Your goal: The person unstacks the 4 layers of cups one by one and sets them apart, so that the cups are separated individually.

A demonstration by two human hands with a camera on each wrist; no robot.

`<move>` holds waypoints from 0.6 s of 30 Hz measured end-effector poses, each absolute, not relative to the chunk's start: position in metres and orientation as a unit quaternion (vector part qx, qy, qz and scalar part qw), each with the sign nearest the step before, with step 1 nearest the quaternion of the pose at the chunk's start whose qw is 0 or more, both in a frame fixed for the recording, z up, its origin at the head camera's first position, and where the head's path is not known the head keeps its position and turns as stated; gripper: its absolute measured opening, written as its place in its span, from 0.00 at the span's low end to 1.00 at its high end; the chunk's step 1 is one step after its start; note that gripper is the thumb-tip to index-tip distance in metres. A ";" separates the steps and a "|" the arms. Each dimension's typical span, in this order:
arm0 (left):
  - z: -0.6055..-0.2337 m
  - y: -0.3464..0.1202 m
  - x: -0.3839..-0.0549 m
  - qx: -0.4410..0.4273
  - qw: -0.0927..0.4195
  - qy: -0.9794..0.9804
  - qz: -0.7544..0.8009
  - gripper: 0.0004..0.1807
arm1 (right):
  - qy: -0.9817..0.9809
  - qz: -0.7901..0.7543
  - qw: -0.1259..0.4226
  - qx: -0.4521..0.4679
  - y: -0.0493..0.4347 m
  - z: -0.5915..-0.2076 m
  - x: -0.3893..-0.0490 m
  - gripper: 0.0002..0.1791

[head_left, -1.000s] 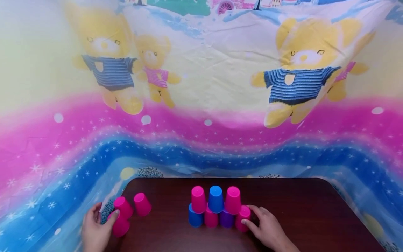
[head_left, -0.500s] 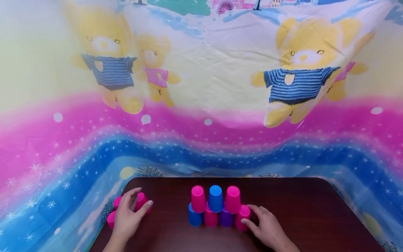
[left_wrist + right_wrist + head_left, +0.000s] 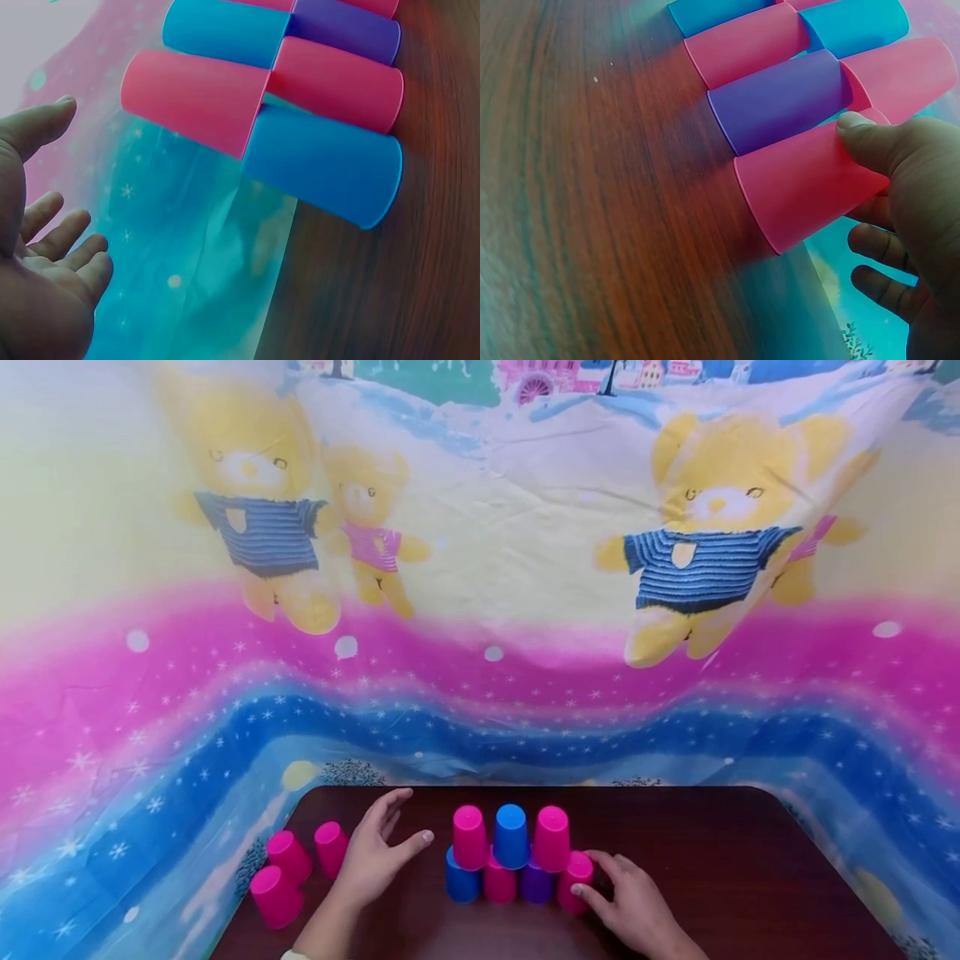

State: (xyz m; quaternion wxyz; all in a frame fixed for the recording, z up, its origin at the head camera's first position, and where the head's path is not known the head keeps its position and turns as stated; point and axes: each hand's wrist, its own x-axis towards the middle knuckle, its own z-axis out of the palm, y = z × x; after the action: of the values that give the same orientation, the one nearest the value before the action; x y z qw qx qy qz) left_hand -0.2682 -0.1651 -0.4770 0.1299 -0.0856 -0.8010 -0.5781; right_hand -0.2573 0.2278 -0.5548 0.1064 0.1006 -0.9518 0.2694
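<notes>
Upside-down plastic cups stand in two rows on the table. The lower row runs from a blue cup [image 3: 463, 878] through a pink one [image 3: 500, 878] and a purple cup [image 3: 537, 885] to a pink cup [image 3: 573, 893] at the right end. On top sit a pink cup [image 3: 470, 837], a blue cup [image 3: 511, 837] and another pink cup [image 3: 551, 839]. My right hand [image 3: 636, 903] pinches the right-end pink cup, thumb on its near side. Left of the stack, my left hand [image 3: 372, 860] is held with spread fingers and nothing in it, apart from the cups in the left wrist view.
Three more pink cups, one at the front [image 3: 277, 897], one behind it [image 3: 289, 857] and one farther right [image 3: 331, 850], stand upside down near the left edge of the dark wooden table [image 3: 705, 835]. A patterned cloth [image 3: 487, 710] hangs behind the table.
My left hand has moved right, from beside the three separate pink cups, past them toward the stack. The right hand stays at its pink cup, and the stacked cups keep their places.
</notes>
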 end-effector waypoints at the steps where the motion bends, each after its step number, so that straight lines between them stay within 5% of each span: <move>1: -0.476 -0.162 -0.269 -0.087 0.126 -0.800 -0.580 0.43 | -0.952 0.269 0.108 0.101 0.228 -0.555 -0.257 0.32; 18: -0.459 -0.126 -0.270 -0.101 0.079 -0.801 -0.585 0.40 | -0.953 0.264 0.113 0.101 0.226 -0.554 -0.255 0.30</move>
State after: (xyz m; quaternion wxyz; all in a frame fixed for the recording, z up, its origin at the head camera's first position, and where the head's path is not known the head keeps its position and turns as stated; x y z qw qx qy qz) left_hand -0.2704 -0.1265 -0.4590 0.0791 -0.1009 -0.8008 -0.5851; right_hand -0.2549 0.2264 -0.5538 0.1129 0.1007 -0.9527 0.2637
